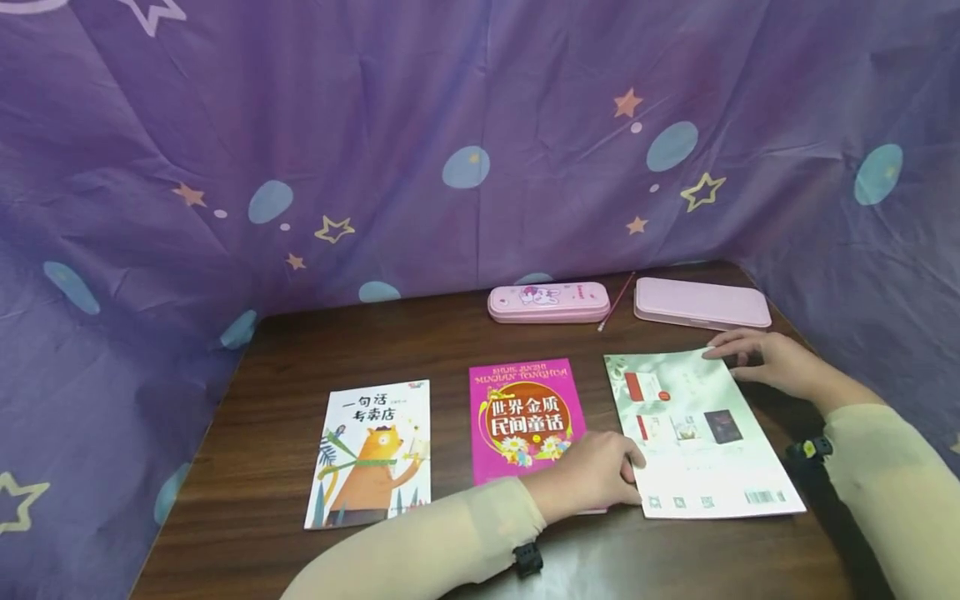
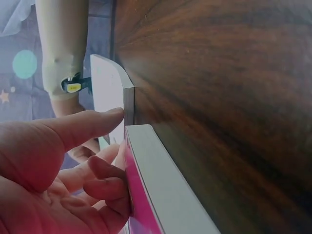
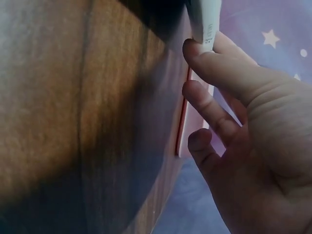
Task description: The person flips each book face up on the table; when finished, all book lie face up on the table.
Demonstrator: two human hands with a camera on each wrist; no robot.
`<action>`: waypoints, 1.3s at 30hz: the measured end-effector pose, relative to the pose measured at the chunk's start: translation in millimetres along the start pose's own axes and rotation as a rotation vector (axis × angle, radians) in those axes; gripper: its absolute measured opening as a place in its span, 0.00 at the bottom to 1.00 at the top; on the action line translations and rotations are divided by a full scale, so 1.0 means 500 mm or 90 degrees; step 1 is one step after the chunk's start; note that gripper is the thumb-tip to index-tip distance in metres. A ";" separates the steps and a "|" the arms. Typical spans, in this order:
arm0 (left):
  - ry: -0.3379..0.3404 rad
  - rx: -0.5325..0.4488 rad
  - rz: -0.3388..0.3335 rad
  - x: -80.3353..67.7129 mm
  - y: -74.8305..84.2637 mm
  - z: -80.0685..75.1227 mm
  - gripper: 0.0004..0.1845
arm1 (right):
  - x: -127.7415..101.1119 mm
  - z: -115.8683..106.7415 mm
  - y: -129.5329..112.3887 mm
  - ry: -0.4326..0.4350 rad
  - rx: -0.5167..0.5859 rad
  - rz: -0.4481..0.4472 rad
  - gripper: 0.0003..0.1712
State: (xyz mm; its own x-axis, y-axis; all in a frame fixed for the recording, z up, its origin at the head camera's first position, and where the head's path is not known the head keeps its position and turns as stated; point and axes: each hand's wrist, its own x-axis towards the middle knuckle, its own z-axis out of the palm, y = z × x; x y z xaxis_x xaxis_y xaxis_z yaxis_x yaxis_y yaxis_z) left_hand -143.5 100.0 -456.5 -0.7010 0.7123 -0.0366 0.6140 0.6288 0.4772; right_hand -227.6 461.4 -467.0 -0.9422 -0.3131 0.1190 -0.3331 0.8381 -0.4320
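In the head view a book with a pale green and white back cover [image 1: 697, 454] lies at the right of the table. My right hand [image 1: 768, 367] pinches its top right corner between thumb and fingers. At its lower left corner, my left hand [image 1: 592, 475] holds the edge, with the thumb [image 2: 105, 122] against the book's side in the left wrist view. Beneath that hand lies a magenta book [image 1: 525, 417], its lower part covered. Farther left sits a white book with an orange bear cover [image 1: 367, 458].
Along the back are a pink pencil case with a rabbit picture [image 1: 549, 302], a thin pencil [image 1: 617, 302] and a plain pink case [image 1: 701, 302]. A purple patterned cloth [image 1: 420, 108] hangs behind the brown table [image 1: 255, 433].
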 end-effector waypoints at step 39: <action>0.204 0.142 0.036 -0.066 -0.001 -0.024 0.08 | -0.021 -0.034 0.032 0.061 0.255 -0.085 0.14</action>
State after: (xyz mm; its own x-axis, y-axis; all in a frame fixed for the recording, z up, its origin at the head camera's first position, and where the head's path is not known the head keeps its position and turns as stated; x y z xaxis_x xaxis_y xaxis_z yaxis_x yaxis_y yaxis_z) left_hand -125.0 72.3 -444.8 -0.7197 0.6367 0.2767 0.6941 0.6684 0.2673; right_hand -223.5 485.5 -460.1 -0.8969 -0.3487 0.2719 -0.4305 0.5479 -0.7173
